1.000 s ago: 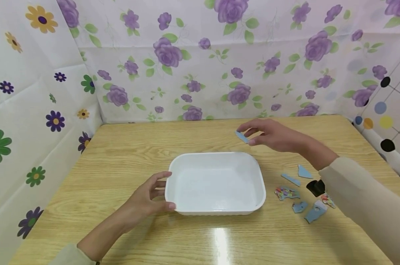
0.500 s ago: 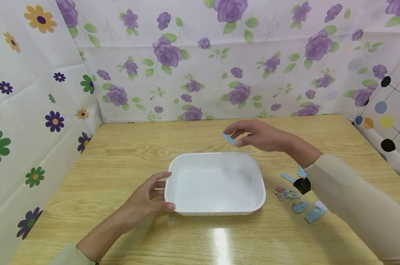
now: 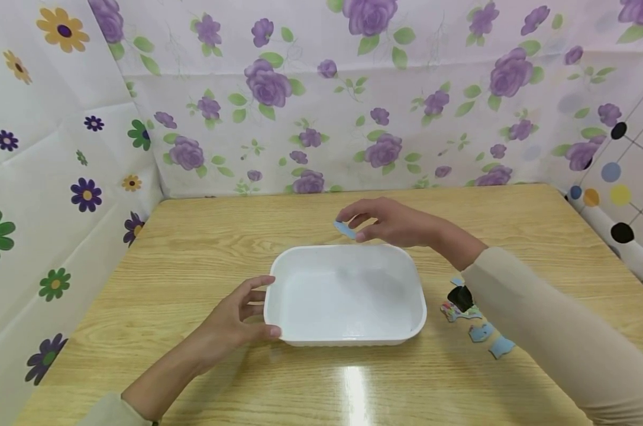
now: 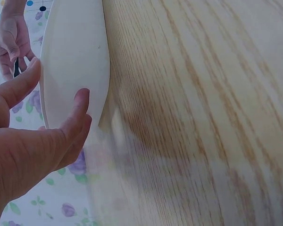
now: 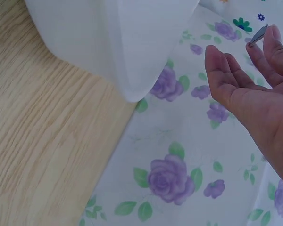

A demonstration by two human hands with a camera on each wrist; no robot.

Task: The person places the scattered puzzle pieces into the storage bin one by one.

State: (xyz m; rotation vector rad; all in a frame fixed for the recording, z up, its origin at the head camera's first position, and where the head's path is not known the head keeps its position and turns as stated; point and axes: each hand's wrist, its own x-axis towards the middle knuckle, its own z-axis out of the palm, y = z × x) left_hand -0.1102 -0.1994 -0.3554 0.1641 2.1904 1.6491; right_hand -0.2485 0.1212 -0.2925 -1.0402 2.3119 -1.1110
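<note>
A white rectangular plastic basin (image 3: 310,290) stands on the wooden table, its inside bare. My left hand (image 3: 244,316) holds its left end, thumb at the near corner and fingers at the rim farther back; the left wrist view shows the fingers (image 4: 82,106) against the basin's outer wall. Beyond the back rim, my right hand (image 3: 393,223) pinches a small flat light-blue puzzle piece (image 3: 345,229) between thumb and fingertips. In the right wrist view this piece (image 5: 259,35) appears edge-on, raised in the air.
Right of the basin lie several flat pieces, including a multicoloured one (image 3: 454,312), a small blue one (image 3: 481,332) and another blue one (image 3: 501,347). The right sleeve (image 3: 545,331) covers part of that area. A floral sheet (image 3: 321,106) hangs behind the table.
My right hand has moved left with the light-blue puzzle piece, along behind the basin. Its sleeve now hides some of the pieces at the right. My left hand stays on the basin.
</note>
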